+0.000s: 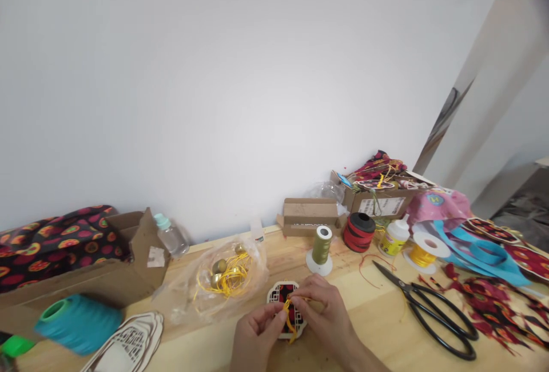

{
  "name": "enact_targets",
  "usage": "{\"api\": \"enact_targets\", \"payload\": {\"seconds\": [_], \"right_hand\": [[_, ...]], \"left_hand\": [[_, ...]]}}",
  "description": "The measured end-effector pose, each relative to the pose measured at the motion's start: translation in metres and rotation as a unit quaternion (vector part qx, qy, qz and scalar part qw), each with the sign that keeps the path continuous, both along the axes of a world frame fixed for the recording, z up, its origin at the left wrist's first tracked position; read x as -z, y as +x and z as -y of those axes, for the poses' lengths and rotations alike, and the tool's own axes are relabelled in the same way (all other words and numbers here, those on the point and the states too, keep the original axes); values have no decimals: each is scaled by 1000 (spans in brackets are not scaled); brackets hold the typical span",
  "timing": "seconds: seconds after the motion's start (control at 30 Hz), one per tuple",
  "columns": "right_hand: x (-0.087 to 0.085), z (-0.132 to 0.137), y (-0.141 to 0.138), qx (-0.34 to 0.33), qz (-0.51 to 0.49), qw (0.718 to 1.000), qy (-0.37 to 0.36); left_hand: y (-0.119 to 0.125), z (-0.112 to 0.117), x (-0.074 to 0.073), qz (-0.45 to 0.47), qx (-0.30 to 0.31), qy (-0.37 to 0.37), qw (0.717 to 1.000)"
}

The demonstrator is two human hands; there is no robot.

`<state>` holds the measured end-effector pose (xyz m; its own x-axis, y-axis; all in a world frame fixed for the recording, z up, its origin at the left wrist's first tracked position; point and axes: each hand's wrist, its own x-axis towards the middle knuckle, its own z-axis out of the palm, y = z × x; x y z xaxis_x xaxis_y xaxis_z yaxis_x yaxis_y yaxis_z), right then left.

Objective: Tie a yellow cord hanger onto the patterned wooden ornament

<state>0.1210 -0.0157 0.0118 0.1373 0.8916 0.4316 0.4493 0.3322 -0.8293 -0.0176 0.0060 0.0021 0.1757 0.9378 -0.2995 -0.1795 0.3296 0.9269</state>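
Low in the head view, my left hand (262, 329) and my right hand (322, 308) meet over a small wooden lattice ornament (274, 293) backed with dark red patterned fabric. The ornament lies on the table. Thumb and forefinger of each hand pinch a yellow cord (290, 327), whose loose ends hang over the ornament's face. Whether the cord is knotted between my fingertips is too small to tell. To the left of my hands is a clear plastic bag (180, 297) with brass-coloured bells (219, 266) and more yellow cord.
Black scissors (433, 309) lie open at right beside fabric scraps (501, 309). Behind my hands stand an olive thread spool (321, 246), a red cord spool (359, 233), a glue bottle (394, 236) and a yellow cord spool (424, 252). A teal thread cone (81, 323) and wooden lattice pieces (132, 343) are at left.
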Motion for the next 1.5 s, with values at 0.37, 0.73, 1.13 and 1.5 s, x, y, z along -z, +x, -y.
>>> {"api": "enact_targets", "payload": {"seconds": [0.37,0.73,1.13,1.5], "right_hand": [[-2,3,-1,-2,-5,1000,28],[-12,3,3,39,-59,996,53],[-11,13,2,-21,78,983,165],[-8,2,8,72,-92,993,1]], "left_hand": [[3,2,2,-7,31,35,999],[6,5,-3,-9,22,10,1000],[2,2,-9,-62,91,18,994],[10,9,3,-19,35,-7,999]]}}
